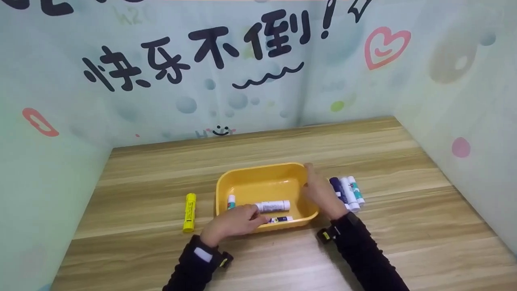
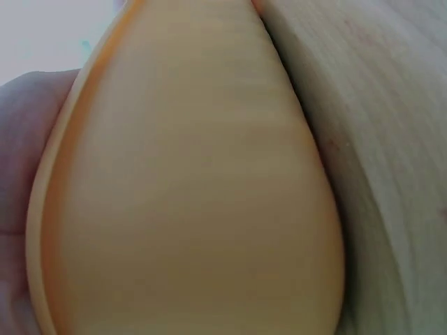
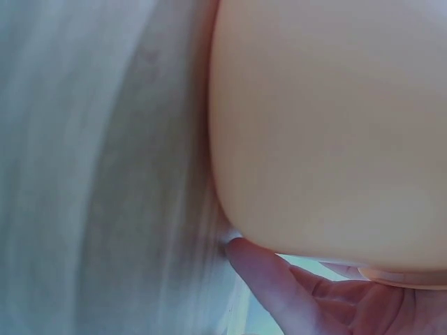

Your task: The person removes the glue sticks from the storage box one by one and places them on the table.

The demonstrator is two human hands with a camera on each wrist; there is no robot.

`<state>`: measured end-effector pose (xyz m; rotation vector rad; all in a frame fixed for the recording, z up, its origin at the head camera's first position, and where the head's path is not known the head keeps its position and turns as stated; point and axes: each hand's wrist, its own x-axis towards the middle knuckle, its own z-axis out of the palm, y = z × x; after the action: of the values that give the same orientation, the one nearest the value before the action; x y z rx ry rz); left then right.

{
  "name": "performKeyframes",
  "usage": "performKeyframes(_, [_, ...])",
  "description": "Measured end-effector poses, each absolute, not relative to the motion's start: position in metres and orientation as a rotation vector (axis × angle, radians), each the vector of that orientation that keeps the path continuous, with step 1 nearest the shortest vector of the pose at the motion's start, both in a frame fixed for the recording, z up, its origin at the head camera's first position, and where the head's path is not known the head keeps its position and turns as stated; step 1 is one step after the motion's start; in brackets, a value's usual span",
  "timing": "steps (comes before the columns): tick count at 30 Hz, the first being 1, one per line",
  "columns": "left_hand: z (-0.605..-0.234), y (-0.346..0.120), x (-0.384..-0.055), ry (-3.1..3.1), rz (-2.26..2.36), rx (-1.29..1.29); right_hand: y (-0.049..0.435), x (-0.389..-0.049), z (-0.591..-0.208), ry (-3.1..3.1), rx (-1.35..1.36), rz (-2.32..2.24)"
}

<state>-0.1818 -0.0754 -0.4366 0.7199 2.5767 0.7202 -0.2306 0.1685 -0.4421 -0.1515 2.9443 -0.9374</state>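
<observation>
A yellow plastic basket (image 1: 258, 174) stands on the wooden table. My right hand (image 1: 323, 196) grips its right end, with fingers around the rim; in the right wrist view, fingers (image 3: 269, 279) lie against the outer wall. Over the near rim reaches my left hand (image 1: 236, 221), its fingertips pinching the end of a small glue stick (image 1: 281, 219) with a dark blue label. Just behind lies a white glue stick (image 1: 274, 206). A white-and-teal glue stick (image 1: 231, 201) leans at the basket's left side, partly hidden by the left hand. The left wrist view is mostly basket wall (image 2: 188, 174).
To the left of the basket lies a yellow glue stick (image 1: 190, 212). On the right, close to my right hand, several sticks lie side by side: dark blue (image 1: 337, 189), white (image 1: 349, 195) and white-and-teal (image 1: 356, 190). Printed cloth walls (image 1: 258, 101) enclose the table's back and sides.
</observation>
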Motion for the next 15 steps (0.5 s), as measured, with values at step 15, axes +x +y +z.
performKeyframes(15, [-0.4354, -0.0732, -0.182, 2.581, 0.995, 0.81, 0.1684, -0.2316, -0.4447, 2.971, -0.166, -0.903])
